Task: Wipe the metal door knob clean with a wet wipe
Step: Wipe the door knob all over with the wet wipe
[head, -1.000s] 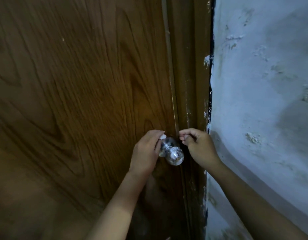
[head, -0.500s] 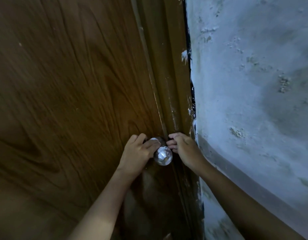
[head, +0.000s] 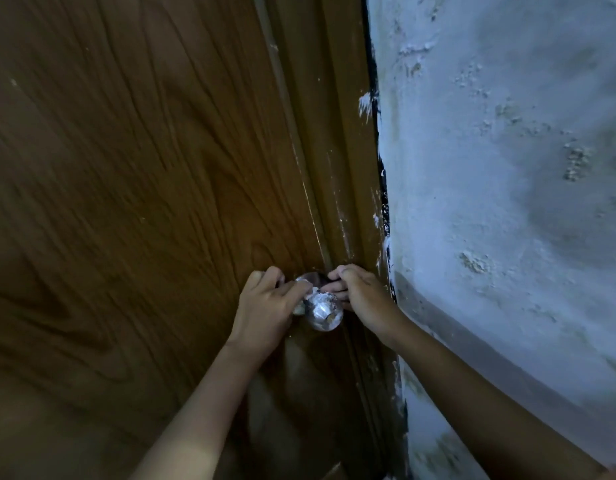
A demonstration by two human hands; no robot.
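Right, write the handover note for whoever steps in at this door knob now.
Left hand: fingers pressing the wet wipe against the neck side of the door knob.
Right hand: fingertips behind the knob on the frame side; what they grip is hidden.
Knob sits at the edge of the wooden door.
Done: wiping under way.
Left: front face looks smudged; wipe it.

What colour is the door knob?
Shiny silver metal door knob, seen best in the head view, its only view.
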